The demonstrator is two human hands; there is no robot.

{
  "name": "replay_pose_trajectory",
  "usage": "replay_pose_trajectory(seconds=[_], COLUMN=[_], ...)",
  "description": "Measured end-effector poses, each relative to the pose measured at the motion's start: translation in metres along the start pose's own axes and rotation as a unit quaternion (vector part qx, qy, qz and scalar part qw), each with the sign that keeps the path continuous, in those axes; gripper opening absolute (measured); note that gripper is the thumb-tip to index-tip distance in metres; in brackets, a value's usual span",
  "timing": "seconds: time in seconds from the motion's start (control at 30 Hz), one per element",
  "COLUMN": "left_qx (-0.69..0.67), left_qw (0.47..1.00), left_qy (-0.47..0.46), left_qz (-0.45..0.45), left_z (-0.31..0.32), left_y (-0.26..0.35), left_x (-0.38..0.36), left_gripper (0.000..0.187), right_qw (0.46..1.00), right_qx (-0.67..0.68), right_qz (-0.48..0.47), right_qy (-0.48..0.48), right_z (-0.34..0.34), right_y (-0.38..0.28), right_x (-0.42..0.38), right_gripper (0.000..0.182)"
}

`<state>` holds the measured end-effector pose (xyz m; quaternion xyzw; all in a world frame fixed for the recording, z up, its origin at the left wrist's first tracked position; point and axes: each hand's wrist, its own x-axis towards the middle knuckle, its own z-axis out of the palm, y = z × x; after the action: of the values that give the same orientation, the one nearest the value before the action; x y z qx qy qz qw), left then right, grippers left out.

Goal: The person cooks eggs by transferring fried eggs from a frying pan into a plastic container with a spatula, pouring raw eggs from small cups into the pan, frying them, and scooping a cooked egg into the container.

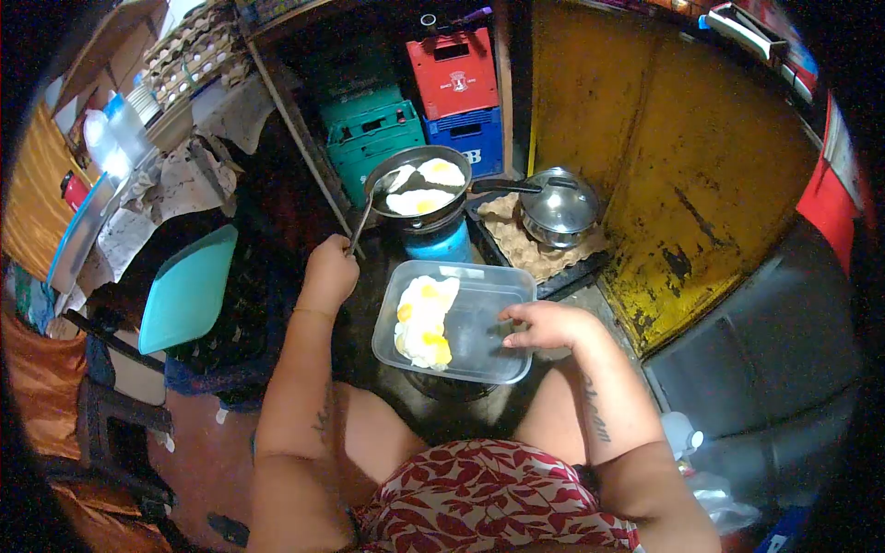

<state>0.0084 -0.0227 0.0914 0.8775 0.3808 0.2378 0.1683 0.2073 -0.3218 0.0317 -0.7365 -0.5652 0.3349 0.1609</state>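
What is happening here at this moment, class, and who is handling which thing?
A seated person is frying eggs. The left hand grips a spatula that reaches into the frying pan, where fried eggs lie. The right hand steadies a clear plastic container that already holds cooked eggs at one end. A lidded pot sits on a tray beside the pan.

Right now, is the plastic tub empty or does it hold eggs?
It holds eggs: fried eggs lie along the tub's left side; the rest is bare.
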Motion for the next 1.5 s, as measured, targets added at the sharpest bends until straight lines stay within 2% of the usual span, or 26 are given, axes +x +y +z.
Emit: replay_pose_trajectory(seconds=[0.63,0.8,0.93,1.0,1.13,1.23,1.3,1.33,1.43,1.5], left_qx=[-0.023,-0.091,-0.161,-0.259,-0.332,-0.407,-0.485,-0.488,-0.541,-0.586], left_qw=[0.999,0.994,0.982,0.96,0.936,0.905,0.859,0.858,0.822,0.789], left_qy=[0.029,0.058,0.091,0.098,0.085,0.065,0.014,0.014,-0.004,0.011], left_qz=[0.016,0.0,-0.027,-0.042,-0.081,-0.1,-0.162,-0.161,-0.177,-0.182], left_z=[0.029,0.006,0.013,0.019,0.026,0.034,0.026,0.025,0.023,0.022], left_y=[-0.006,-0.004,-0.025,-0.027,-0.02,-0.031,-0.024,-0.023,-0.022,-0.019], left_x=[0.011,-0.014,-0.018,-0.023,-0.036,-0.039,-0.042,-0.042,-0.041,-0.042], left_gripper=[0.029,0.028,0.028,0.028,0.028,0.03,0.033,0.033,0.035,0.036], right_qw=[1.0,1.0,1.0,1.0,1.0,1.0,0.999,0.999,0.996,0.995], right_qx=[0.0,0.009,0.03,0.017,0.013,-0.01,-0.019,-0.022,-0.003,0.083], right_qz=[0.009,-0.003,-0.004,-0.004,0.015,0.024,0.036,0.039,0.085,0.027], right_qy=[0.013,0.014,0.002,0.007,-0.014,-0.015,-0.007,-0.007,0.028,0.057], right_z=[-0.005,-0.005,-0.004,0.0,0.004,0.005,0.005,0.005,0.013,0.016], right_y=[0.002,0.001,0.001,0.004,0.002,-0.006,-0.009,-0.009,-0.002,0.0], right_x=[-0.005,-0.004,-0.001,0.003,0.006,0.005,0.005,0.006,0.015,0.022], right_gripper=[0.059,0.058,0.058,0.058,0.059,0.059,0.059,0.059,0.058,0.061])
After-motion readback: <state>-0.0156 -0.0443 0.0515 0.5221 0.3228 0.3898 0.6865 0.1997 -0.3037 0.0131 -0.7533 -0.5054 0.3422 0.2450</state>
